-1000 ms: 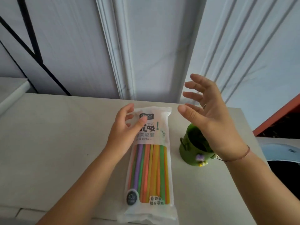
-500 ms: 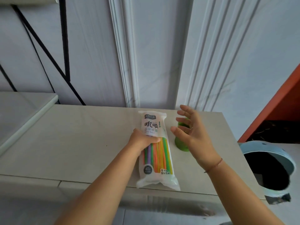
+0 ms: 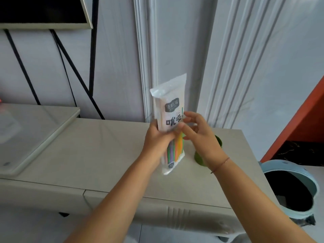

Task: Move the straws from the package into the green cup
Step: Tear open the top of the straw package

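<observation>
Gripping the white-and-clear plastic package [image 3: 171, 109] round its middle with the left hand [image 3: 157, 139], fingers curling tight, and holding it upright above the beige table [image 3: 105, 155]. Pinching the package's right edge between the thumb and fingers of the right hand [image 3: 198, 135]. Keeping the bundle of coloured plastic straws [image 3: 177, 146] inside the package's lower half. Leaving the small green cup [image 3: 199, 157] standing on the table behind the right wrist, mostly hidden by it.

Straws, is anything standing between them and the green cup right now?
Yes, their own package: the straws are inside it, held upright above the counter by the left hand, with the right hand at its edge. The green cup stands partly behind the right hand.
</observation>
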